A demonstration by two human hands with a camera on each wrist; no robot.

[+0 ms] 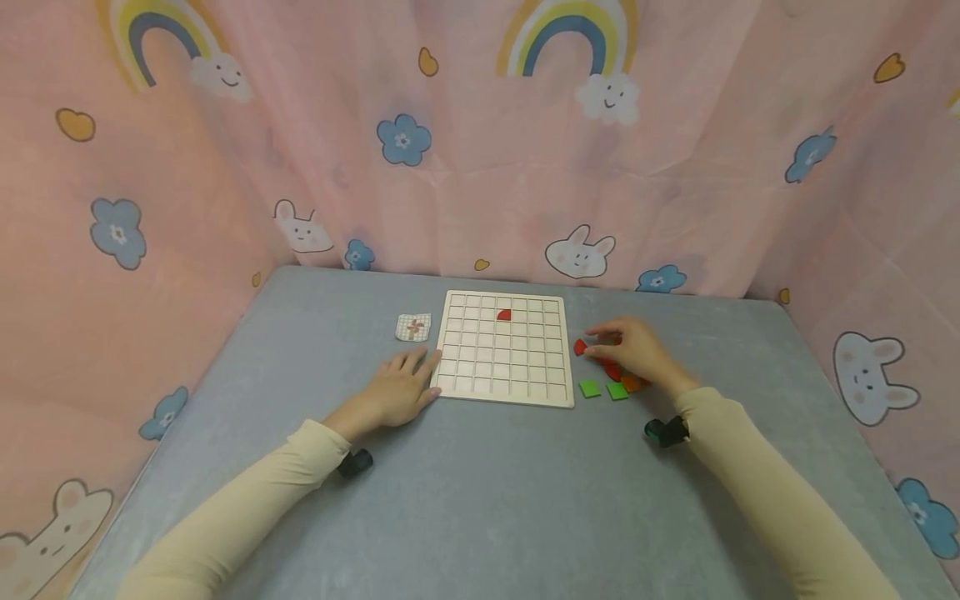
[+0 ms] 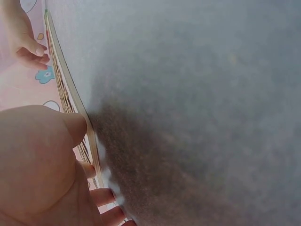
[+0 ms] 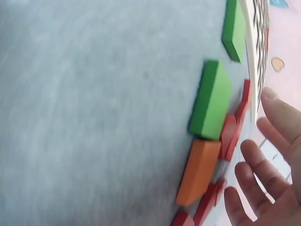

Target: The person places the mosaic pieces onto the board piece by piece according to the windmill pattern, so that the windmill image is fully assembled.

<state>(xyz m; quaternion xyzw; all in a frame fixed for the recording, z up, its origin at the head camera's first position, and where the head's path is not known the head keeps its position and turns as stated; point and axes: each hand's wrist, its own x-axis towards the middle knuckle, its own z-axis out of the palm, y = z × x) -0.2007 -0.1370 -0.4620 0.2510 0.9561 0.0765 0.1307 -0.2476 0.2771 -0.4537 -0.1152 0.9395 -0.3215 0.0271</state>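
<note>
1. Just off the right edge of the board (image 1: pixel 502 371), a small red piece (image 1: pixel 580 347) lies on the table (image 1: pixel 465 500), between that edge and the right hand (image 1: pixel 637 346); it is too small to tell a long axis.
2. The right hand is much the nearer: the piece sits left of its thumb tip, contact unclear. Thumb and fingers are parted and loosely bent, with nothing visible between them.
3. Under and beside that hand, partly hidden, lie more red pieces (image 1: pixel 612 371) and an orange piece (image 1: pixel 632 383); two green pieces (image 1: pixel 590 389) lie nearer the person.
4. On the board, one red quarter-round (image 1: pixel 504 315) sits near the far side.
5. The left hand (image 1: pixel 405 387), fingers extended, rests at the board's left edge, gripping nothing visible; beyond it lies a gridded paper (image 1: pixel 413 327).
</note>
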